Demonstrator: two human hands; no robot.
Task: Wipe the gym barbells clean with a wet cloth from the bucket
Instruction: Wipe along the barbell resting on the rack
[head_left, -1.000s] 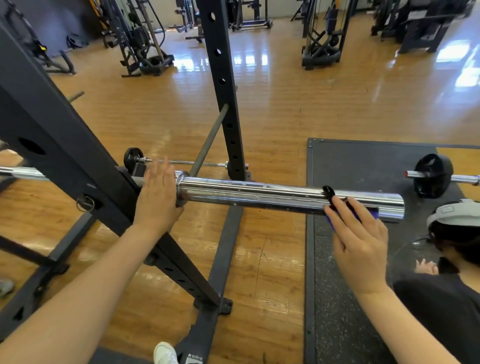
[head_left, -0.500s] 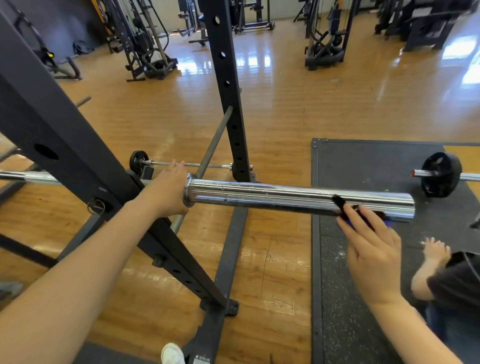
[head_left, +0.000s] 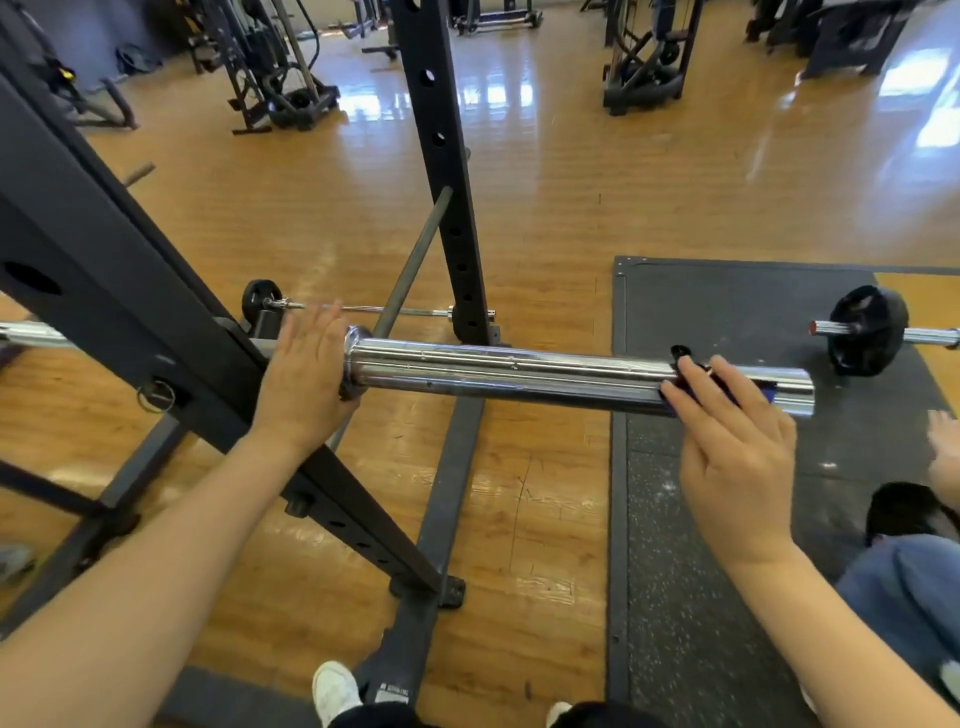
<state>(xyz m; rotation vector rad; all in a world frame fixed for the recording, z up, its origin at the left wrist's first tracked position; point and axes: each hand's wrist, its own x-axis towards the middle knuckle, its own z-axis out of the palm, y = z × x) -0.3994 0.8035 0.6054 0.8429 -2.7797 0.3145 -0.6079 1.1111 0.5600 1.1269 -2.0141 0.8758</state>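
Barbell sleeve wipe in progress at the rack.
The left hand (head_left: 306, 379) is resting flat, fingers straight, against the collar of the barbell (head_left: 519, 375), which is lying across the black rack (head_left: 130, 291). The right hand (head_left: 737, 447) is pressing a dark blue cloth (head_left: 768, 391) onto the sleeve's far end, fingers extended over it.

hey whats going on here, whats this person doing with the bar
A person is wiping the chrome sleeve of a barbell that rests in a black rack. The right hand presses a dark blue cloth against the sleeve near its outer end, fingers straight. The left hand lies flat at the sleeve's inner collar, seemingly steadying the bar. No bucket is in view. Another person sits on the black mat at lower right.
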